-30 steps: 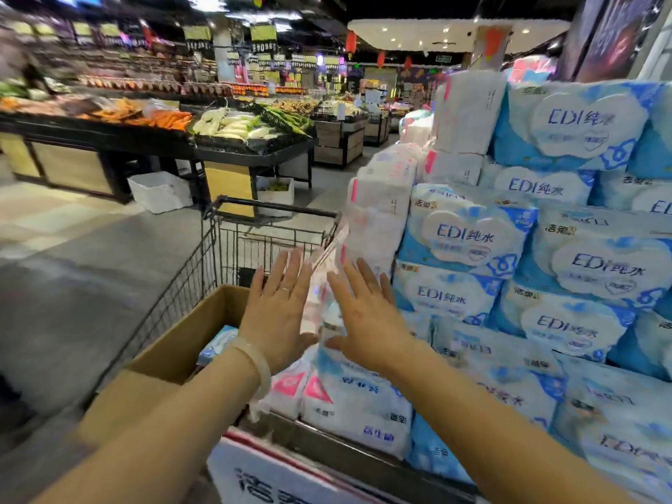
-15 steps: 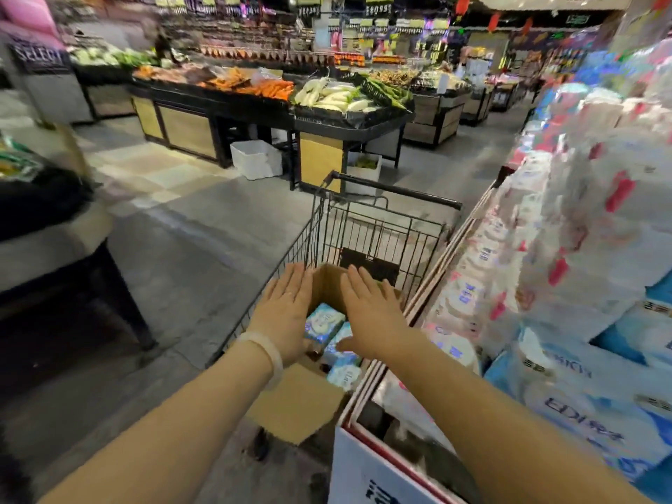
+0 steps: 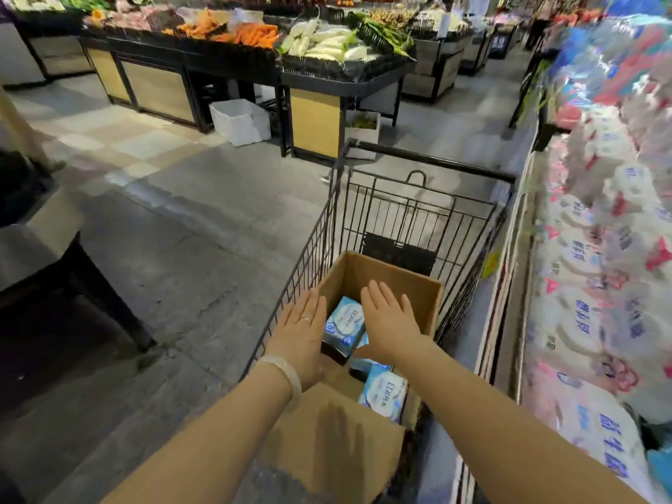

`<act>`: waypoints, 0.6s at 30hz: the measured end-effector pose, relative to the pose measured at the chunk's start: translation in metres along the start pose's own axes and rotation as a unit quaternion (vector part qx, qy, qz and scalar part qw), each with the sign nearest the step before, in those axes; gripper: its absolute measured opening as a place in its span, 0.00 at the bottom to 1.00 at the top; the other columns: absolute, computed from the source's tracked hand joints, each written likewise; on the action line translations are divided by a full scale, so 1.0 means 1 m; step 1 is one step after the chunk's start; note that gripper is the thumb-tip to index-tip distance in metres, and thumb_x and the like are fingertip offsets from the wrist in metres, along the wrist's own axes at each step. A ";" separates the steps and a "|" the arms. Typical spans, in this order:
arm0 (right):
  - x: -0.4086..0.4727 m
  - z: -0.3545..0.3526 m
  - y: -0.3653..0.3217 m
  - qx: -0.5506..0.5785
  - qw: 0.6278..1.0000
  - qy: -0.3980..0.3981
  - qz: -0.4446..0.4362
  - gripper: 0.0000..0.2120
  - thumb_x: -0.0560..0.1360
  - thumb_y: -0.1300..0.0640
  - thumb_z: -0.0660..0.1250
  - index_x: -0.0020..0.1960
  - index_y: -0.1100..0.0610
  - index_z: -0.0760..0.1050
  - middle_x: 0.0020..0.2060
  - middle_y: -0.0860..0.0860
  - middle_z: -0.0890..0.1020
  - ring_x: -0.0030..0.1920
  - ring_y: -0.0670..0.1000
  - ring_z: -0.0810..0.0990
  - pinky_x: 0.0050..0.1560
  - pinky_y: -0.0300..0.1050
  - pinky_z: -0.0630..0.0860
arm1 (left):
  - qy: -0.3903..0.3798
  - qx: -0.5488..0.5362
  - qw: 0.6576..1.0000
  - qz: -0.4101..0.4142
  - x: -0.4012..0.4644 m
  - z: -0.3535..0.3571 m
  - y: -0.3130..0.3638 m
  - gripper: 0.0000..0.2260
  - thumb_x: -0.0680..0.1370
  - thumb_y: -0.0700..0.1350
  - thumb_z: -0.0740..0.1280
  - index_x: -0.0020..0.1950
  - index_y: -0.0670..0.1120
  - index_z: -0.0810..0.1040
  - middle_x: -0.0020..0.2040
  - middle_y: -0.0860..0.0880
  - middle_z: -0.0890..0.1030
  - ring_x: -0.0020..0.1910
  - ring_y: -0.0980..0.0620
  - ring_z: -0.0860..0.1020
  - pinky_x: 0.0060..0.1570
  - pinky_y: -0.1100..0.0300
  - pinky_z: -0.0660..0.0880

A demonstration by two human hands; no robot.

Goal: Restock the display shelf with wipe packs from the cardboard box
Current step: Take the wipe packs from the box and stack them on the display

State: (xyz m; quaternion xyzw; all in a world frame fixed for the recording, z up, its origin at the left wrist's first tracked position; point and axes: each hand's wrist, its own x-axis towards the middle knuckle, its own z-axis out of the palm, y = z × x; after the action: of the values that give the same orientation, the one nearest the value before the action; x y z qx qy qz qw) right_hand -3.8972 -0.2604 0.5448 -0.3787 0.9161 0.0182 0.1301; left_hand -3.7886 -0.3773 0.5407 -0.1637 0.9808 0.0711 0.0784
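Observation:
An open cardboard box [image 3: 389, 276] sits in a black wire cart [image 3: 418, 212]. Inside it lie blue-and-white wipe packs; one pack [image 3: 343, 327] stands tilted between my hands and another wipe pack [image 3: 383, 394] lies nearer to me. My left hand [image 3: 303, 331] hovers flat at the box's left edge, fingers straight. My right hand [image 3: 391, 323] is flat over the box, just right of the tilted pack. Neither hand holds anything. The display shelf [image 3: 596, 285] of stacked packs runs along the right, blurred.
A box flap [image 3: 327, 441] sticks out toward me. Produce stands [image 3: 316, 114] with carrots and white radishes stand across the aisle, with a white crate [image 3: 240, 121] on the floor. A dark table [image 3: 54, 256] is at the left. Grey floor lies between.
My view swung left from the shelf to the cart. Both hands left the packs on the shelf and dropped, empty and flat, over the cardboard box.

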 end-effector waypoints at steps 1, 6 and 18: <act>0.016 0.006 0.002 0.004 1.000 -0.007 0.010 0.49 0.73 0.44 0.69 0.78 0.59 0.39 0.78 0.55 0.41 0.78 0.55 0.39 0.76 0.58 0.42 | -0.008 0.002 1.000 0.003 0.012 0.004 -0.006 0.46 0.75 0.55 0.67 0.77 0.44 0.36 0.78 0.46 0.37 0.78 0.47 0.37 0.75 0.53 0.38; 0.103 0.048 0.010 0.050 0.995 -0.052 0.065 0.45 0.75 0.48 0.67 0.79 0.58 0.40 0.78 0.54 0.42 0.78 0.56 0.41 0.76 0.58 0.44 | -0.046 0.027 0.998 0.026 0.095 0.027 -0.039 0.41 0.78 0.49 0.65 0.77 0.44 0.36 0.78 0.45 0.36 0.77 0.47 0.37 0.74 0.54 0.37; 0.197 0.173 0.029 0.266 0.918 -0.153 0.252 0.38 0.78 0.52 0.62 0.79 0.56 0.43 0.79 0.53 0.45 0.78 0.57 0.45 0.77 0.53 0.49 | -0.213 0.082 0.957 0.181 0.287 0.107 -0.051 0.34 0.81 0.43 0.59 0.78 0.41 0.39 0.79 0.43 0.39 0.78 0.47 0.39 0.76 0.54 0.44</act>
State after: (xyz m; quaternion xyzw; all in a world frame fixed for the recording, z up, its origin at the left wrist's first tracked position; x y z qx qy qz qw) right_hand -4.0119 -0.3525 0.3264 -0.0792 0.9211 -0.1365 0.3560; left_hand -4.0261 -0.4970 0.3797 0.0425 0.9569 0.0368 0.2848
